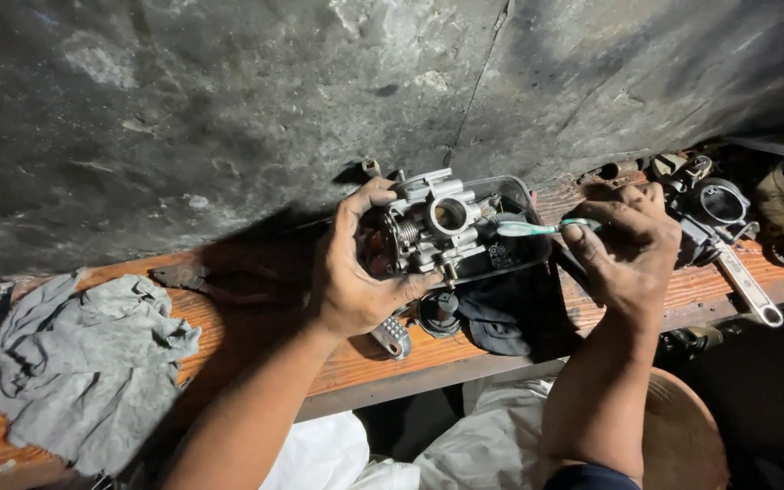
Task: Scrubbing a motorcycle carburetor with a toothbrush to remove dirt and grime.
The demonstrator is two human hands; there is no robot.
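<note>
Packages: one clear plastic tray [510, 227], rectangular with rounded corners, standing on the worktop [256, 318] against the wall.
Labels, signs, screens: none.

One carburetor [437, 227], one toothbrush [537, 228], one grey rag [83, 372], one wrench [748, 289], two hands.

Both forearms are bare from wrist to elbow, with no gloves, rings or watch on the left hand [353, 277] or the right hand [630, 247], both smeared with dark grease, and only a dark blue sleeve edge shows at the right elbow
</note>
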